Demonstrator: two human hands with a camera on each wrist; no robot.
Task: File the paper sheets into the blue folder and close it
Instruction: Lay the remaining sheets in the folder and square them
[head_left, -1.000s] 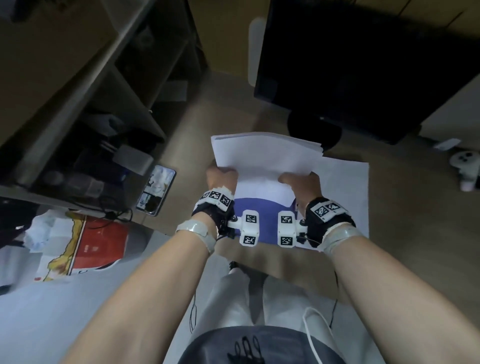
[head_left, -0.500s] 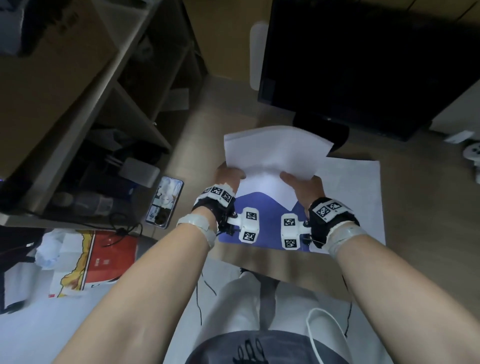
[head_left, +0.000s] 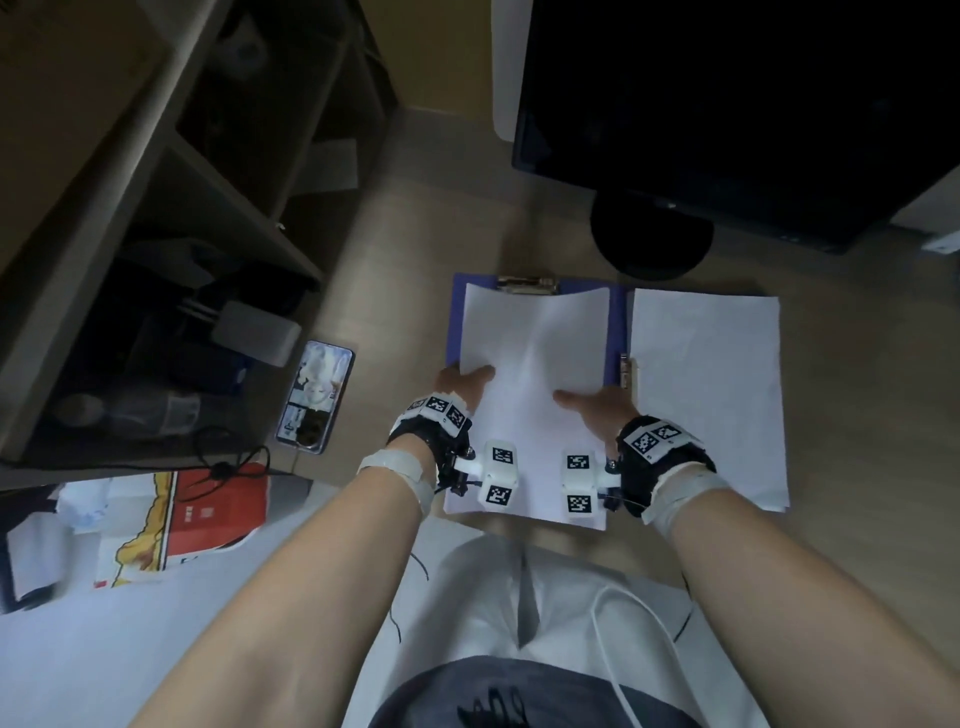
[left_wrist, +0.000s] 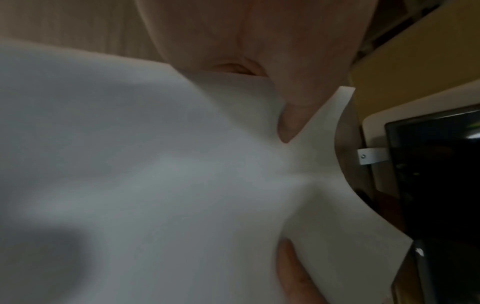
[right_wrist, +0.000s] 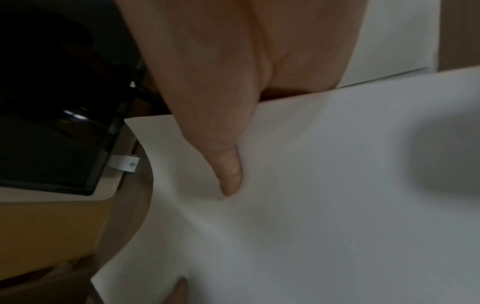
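Two hands, left (head_left: 464, 384) and right (head_left: 597, 408), pinching paper sheets (head_left: 535, 364) over open blue folder (head_left: 453, 332) on worktop; top edge below clip (head_left: 525, 284). Risk: buckled stack may jam or skew.

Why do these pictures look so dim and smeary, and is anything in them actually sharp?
Head view: dim room, dark monitor, shelf edges bowed by the wide lens; the paper sheets on the blue folder are the brightest, fairly sharp. Left wrist view: the left hand is soft, and a dark shadow falls on the paper. Right wrist view: the right hand is blurred, with a small glint on the monitor.
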